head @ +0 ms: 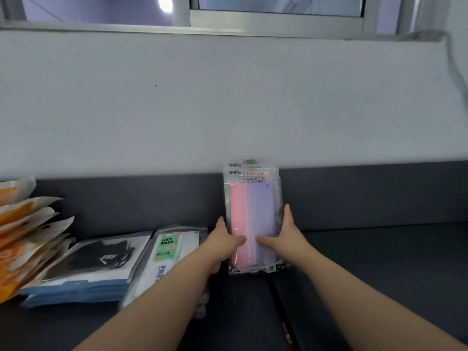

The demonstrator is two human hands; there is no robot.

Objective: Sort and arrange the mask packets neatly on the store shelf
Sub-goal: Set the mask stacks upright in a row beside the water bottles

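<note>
Both hands clamp the stack: left hand (pixel 224 240) on its 9 o'clock edge, right hand (pixel 287 235) on its 3 o'clock edge, thumbs laid over the front. You've got the pastel mask packets (pixel 253 219) standing on the dark shelf (pixel 367 269), leaning against the back panel (pixel 354 196). Square the bottom edges first. Ease off evenly; slick film likely slides. Face-mask pack (pixel 166 249) lies at 9 o'clock.

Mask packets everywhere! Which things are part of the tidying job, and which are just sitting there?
Part of the job:
pink and purple mask packets, held by left hand and right hand
green FACE MASK packet
black mask packets
orange packets
dark shelf

Just there:
window frame
white wall
</note>
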